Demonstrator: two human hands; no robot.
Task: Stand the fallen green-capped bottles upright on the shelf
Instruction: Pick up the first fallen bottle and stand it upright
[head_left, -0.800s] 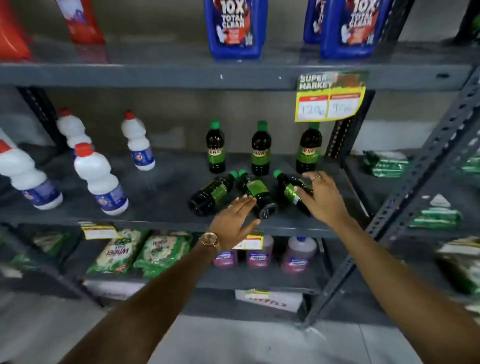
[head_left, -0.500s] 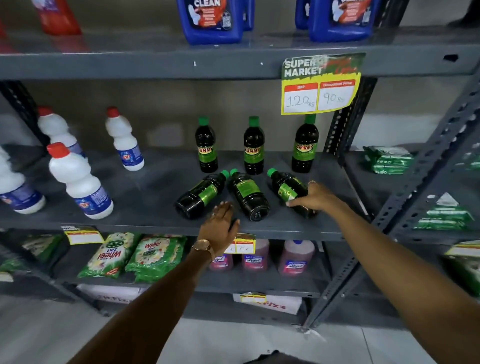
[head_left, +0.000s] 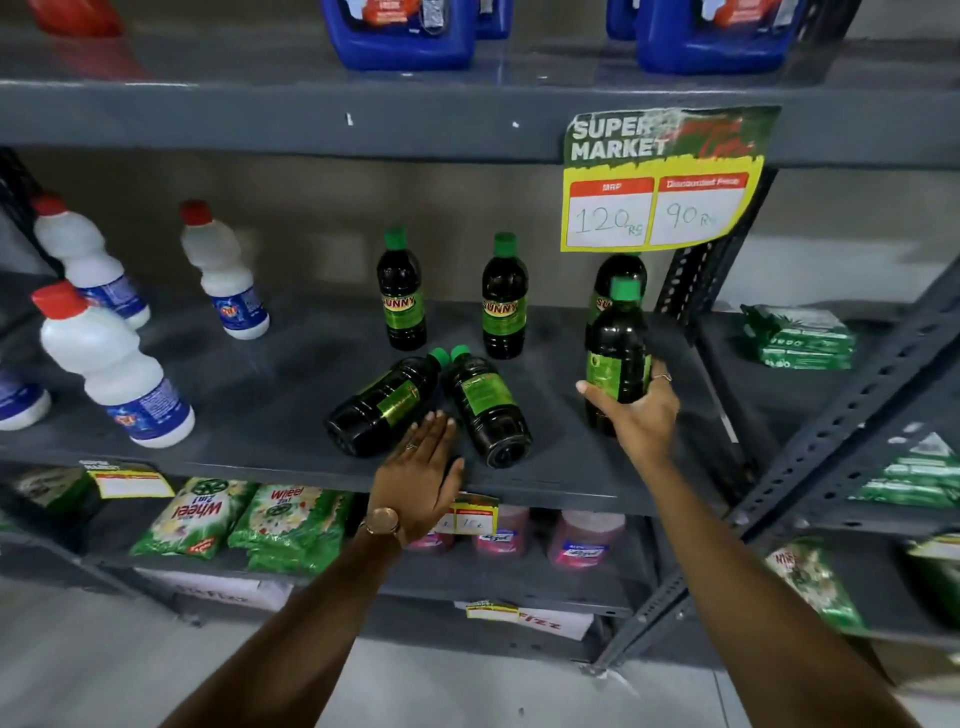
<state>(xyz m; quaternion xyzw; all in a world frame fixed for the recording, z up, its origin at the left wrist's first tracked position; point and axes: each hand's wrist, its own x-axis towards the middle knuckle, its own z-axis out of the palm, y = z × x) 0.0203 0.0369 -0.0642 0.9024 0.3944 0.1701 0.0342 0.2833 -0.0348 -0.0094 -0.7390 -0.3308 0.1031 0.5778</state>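
Grey shelf (head_left: 260, 415), upright bottle (head_left: 618, 353) in right hand (head_left: 636, 421)

Between the right hand's fingers (head_left: 662, 378), a dark bottle (head_left: 618, 343) with green cap and label; beyond them, a yellow-and-green price sign (head_left: 665, 179); grey shelf (head_left: 260, 395).

The right hand (head_left: 631, 415), which half a second ago lay over the rightmost fallen dark plastic bottle with a green cap (head_left: 618, 353), now has it gripped around the lower body and raised to upright, in front of the standing bottle at the back right. The left hand (head_left: 421, 480) has slid forward; its fingertips (head_left: 434, 423) now reach the base end of the left fallen bottle (head_left: 384, 402).
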